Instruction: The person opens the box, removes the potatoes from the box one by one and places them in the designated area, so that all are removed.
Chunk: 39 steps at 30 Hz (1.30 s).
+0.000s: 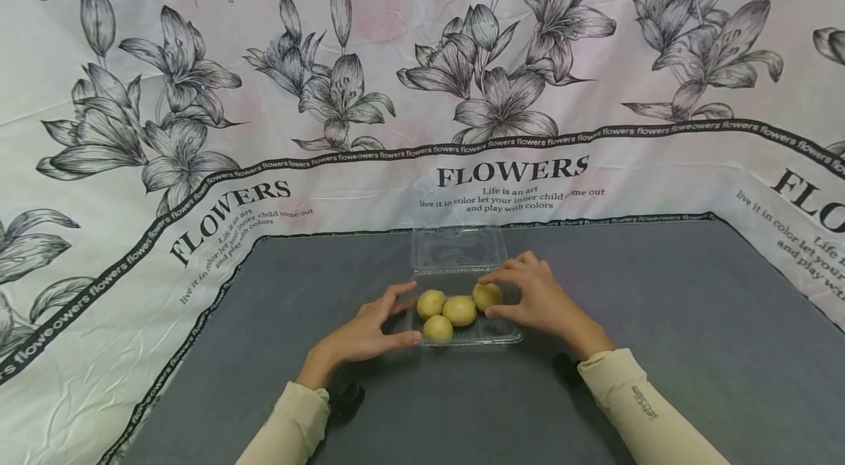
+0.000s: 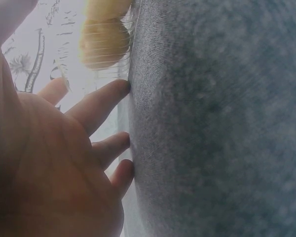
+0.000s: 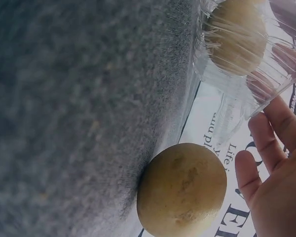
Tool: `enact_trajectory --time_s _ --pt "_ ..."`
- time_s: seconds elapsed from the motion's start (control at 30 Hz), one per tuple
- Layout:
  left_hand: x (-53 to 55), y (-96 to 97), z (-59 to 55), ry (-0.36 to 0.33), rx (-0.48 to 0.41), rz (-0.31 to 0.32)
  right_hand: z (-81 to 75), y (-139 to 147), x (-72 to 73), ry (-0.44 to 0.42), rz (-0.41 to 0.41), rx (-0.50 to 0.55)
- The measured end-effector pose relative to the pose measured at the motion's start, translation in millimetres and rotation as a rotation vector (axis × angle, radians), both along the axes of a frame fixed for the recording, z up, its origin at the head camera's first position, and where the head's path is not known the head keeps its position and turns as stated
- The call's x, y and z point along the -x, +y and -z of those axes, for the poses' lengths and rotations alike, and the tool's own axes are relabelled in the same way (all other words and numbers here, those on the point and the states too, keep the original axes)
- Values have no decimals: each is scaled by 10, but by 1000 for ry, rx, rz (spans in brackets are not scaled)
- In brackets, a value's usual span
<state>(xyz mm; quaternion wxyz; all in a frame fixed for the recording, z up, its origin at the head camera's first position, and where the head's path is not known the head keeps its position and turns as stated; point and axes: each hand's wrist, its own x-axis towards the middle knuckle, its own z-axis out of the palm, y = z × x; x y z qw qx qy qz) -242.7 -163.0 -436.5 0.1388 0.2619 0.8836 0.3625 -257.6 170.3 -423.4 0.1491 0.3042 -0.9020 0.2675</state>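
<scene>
Several yellowish potatoes [image 1: 459,311] lie in a clear plastic box [image 1: 478,338]. Its clear lid [image 1: 458,249] stands raised at the back. My right hand [image 1: 538,300] reaches over the box's right side, thumb and forefinger around the rightmost potato [image 1: 487,295], which sits inside. Another potato [image 3: 182,190], with brown scabs, rests on the table outside the box in the right wrist view; the head view does not show it. At the box's left side, my left hand [image 1: 366,329] spreads its fingers, the thumb by the front left corner. Its lower fingertips [image 2: 121,86] meet the tabletop.
The table has a grey cloth top [image 1: 462,406]. Behind it and at both sides hangs a white sheet [image 1: 370,193] printed with flowers and lettering. A dark band [image 1: 346,403] shows under the left wrist, and another [image 1: 566,368] near the right wrist.
</scene>
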Motion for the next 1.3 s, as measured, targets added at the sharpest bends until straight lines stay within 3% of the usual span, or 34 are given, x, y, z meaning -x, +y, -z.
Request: enact_trajectory --time_s 0.87,1.3 --pt "5 0 -3 -1 -2 -2 -42 -30 -25 -167 77 -27" --pt "3 -4 -6 9 -1 4 -51 -64 -30 -208 136 -40"
